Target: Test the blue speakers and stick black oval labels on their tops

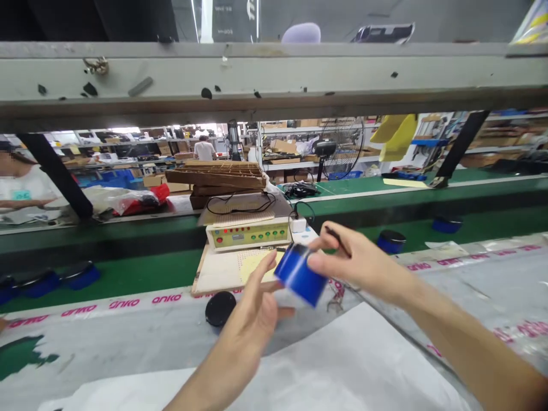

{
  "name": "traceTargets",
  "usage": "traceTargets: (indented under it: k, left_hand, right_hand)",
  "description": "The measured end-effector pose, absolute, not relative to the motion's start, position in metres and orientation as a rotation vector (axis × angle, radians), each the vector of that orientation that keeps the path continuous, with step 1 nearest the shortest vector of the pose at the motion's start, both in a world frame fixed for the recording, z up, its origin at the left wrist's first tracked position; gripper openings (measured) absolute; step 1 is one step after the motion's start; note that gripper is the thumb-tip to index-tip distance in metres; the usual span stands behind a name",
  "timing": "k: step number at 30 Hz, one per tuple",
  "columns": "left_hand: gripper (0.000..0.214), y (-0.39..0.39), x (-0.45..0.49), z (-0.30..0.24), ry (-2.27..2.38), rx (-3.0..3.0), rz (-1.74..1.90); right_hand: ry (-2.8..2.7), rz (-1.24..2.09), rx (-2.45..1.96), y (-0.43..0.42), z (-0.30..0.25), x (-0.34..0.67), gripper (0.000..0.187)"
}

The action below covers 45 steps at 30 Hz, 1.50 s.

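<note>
A short blue cylinder with a dark top [302,275] is tilted in front of me, with its upper right edge pinched between the thumb and fingers of my right hand [349,260]. A thin dark stick-like tool [338,241] also lies along the fingers of that hand; its kind is unclear. My left hand [257,319] is open, its fingers apart, just left of the cylinder. Whether its fingertips touch the cylinder I cannot tell. A round black-topped piece [220,309] sits on the plastic-covered table [141,342], left of my left hand.
White sheeting [334,365] covers the near table. Behind stands a control box with buttons [250,233], under stacked brown trays [218,174]. Blue black-topped pieces rest on the green belt [145,274] to left [81,277] and right [391,242]. A shelf beam [274,77] crosses above; a person [25,180] is at left.
</note>
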<state>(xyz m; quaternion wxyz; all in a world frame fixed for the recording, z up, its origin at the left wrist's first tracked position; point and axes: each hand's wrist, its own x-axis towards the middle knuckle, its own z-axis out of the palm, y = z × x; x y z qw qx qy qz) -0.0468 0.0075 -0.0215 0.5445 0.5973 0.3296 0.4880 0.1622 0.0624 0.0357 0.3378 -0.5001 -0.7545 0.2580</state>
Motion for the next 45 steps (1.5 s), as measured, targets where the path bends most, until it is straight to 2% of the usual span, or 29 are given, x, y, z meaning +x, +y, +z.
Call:
traceTargets:
  k: [2,4,7,12,23,26,30,33,38,41,45]
  left_hand:
    - [0.066,-0.003,-0.042,-0.015,0.644,1.265,1.143]
    - [0.061,-0.01,-0.041,-0.008,0.572,1.116,1.08]
    - [0.055,-0.013,-0.044,-0.001,0.507,0.847,1.03]
    - [0.043,-0.007,-0.047,-0.001,0.457,0.579,1.079]
    - [0.033,-0.004,-0.051,-0.006,0.416,0.677,1.1]
    - [0.04,-0.006,-0.049,-0.005,0.582,0.757,1.142]
    - [0.06,-0.011,-0.047,-0.006,0.87,1.024,1.258]
    - [0.066,-0.011,-0.051,-0.011,0.932,1.368,1.346]
    - [0.06,-0.002,-0.067,-0.01,1.147,2.401,1.461]
    - [0.051,0.0,-0.071,-0.003,1.131,2.904,1.512]
    - [0.041,-0.004,-0.069,0.002,0.818,3.166,1.627]
  right_hand:
    - [-1.97,0.823,-1.096,0.028,0.037,0.143,0.036]
    - [-1.929,0.816,-0.996,0.008,0.037,0.134,0.033]
    - [-1.857,0.652,-0.959,-0.004,0.032,0.138,0.038]
    - [-2.094,0.404,-0.894,-0.009,0.024,0.147,0.024]
    - [-2.134,0.038,-0.868,-0.013,0.018,0.139,0.027]
    - [-2.175,-0.15,-0.907,-0.016,0.014,0.137,0.029]
    - [-2.185,-0.301,-0.948,-0.02,0.013,0.135,0.03]
    - [-2.187,-0.136,-0.948,-0.014,0.011,0.132,0.025]
    - [-2.166,0.537,-0.841,0.015,-0.005,0.128,0.016]
    - [-2.077,0.552,-0.693,0.028,-0.021,0.125,0.016]
    - [-2.031,0.439,-0.61,0.031,-0.032,0.122,0.014]
